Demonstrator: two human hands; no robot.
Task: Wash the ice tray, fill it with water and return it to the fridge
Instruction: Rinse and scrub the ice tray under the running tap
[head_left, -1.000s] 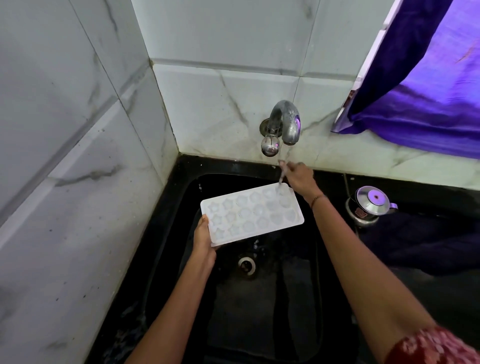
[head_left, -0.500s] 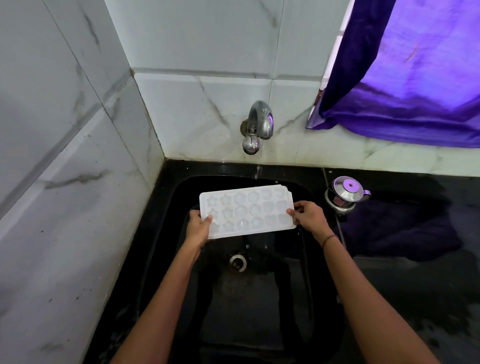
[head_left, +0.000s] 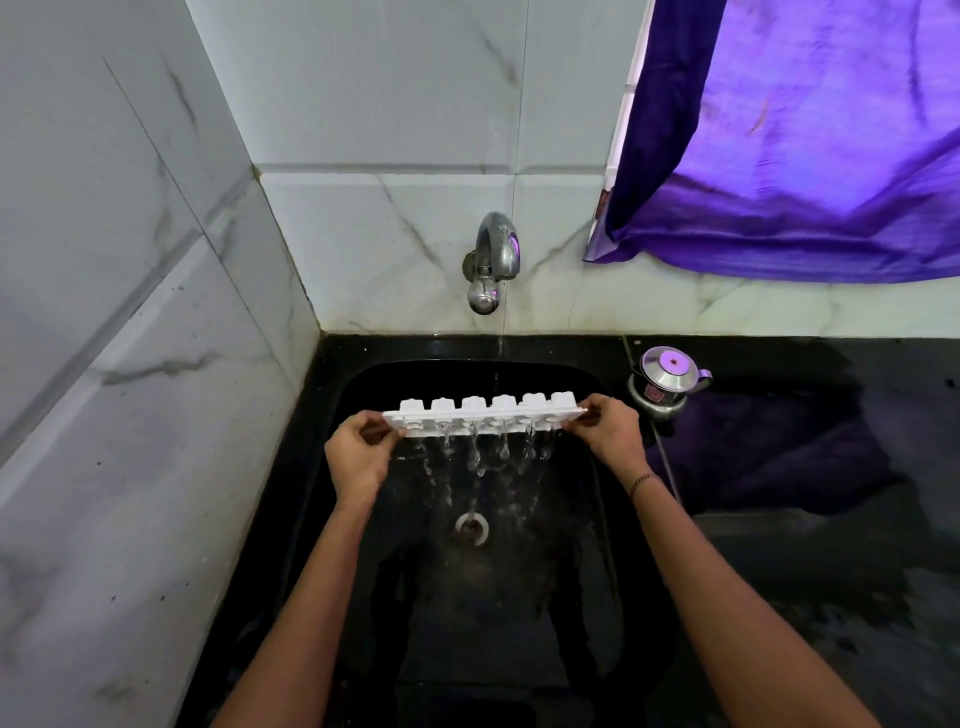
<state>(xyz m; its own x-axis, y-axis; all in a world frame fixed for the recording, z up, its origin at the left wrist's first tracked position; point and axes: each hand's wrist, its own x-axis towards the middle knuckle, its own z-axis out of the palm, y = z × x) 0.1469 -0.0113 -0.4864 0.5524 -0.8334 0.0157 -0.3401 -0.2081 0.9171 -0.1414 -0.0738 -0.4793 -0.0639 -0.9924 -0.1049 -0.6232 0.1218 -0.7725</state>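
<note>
White plastic, one ice tray, hangs in the air over the black sink, below the tap and above the drain. The tray is tipped on its long side, so it shows almost edge-on. In the upper row I count six rounded cup bottoms, which point towards the wall. Under the edge a second row shows only in part. Several thin streams of water run from the lower side of the tray and fall into the sink.

Two hands hold the tray, one at each short end. The left hand has its grip clamped on the left end, with the fingers curled around the rim. The right hand has its grip clamped on the right end in the same way. On the right wrist there is one dark thread band.

There is one metal tap on the tiled wall, and one thin line of water comes down from it behind the tray. The sink has one round drain with a pale ring. On the black table to the right of the sink stands one small steel pot with a lid, near the sink's corner. One purple curtain hangs at the upper right.
</note>
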